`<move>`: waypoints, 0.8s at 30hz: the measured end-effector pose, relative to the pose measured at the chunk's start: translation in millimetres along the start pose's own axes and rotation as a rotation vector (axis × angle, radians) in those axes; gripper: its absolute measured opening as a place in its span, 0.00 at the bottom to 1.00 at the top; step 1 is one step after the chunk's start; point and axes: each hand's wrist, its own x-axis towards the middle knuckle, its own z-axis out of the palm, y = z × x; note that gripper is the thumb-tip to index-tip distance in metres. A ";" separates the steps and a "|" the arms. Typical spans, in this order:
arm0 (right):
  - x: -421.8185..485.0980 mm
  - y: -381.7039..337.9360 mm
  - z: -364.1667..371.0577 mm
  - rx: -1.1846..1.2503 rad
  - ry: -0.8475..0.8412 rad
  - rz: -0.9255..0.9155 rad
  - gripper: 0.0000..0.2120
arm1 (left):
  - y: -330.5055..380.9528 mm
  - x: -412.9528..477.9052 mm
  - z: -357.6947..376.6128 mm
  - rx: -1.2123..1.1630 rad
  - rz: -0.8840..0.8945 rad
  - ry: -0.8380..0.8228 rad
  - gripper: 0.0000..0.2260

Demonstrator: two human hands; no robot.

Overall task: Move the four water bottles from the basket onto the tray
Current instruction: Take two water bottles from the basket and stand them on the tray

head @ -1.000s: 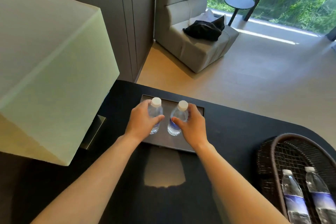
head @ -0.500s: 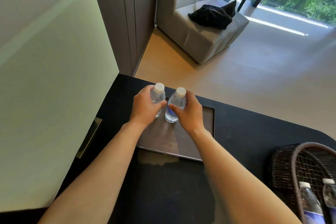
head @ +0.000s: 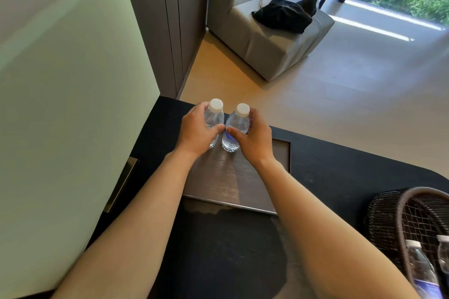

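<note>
— Clear plastic: both bottles slid toward twelve o'clock on the tray?
— Yes. My left hand and right hand stay wrapped round one each; two wait in the basket at four o'clock.

Tray: near half bare, open to approach. Far end blocked by two upright bottles. Lampshade crowds left side. Basket stands right.

Two clear plastic water bottles upright side by side at far end of flat rectangular brown tray on dark tabletop; dark woven wicker basket right, holding two more bottles; large pale lampshade left.
</note>
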 end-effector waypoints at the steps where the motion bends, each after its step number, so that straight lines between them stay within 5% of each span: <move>1: 0.2 0.5 0.3 -0.002 -0.001 -0.002 0.29 | -0.4 0.3 0.4 0.000 -0.001 -0.003 0.25; 18: -41.9 25.4 -29.2 -0.204 -0.114 0.136 0.38 | 5.2 -45.5 -0.8 0.130 -0.213 -0.017 0.40; 24: -100.0 51.6 -78.0 -0.291 -0.181 0.204 0.33 | 22.5 -120.2 12.1 0.199 -0.309 -0.071 0.34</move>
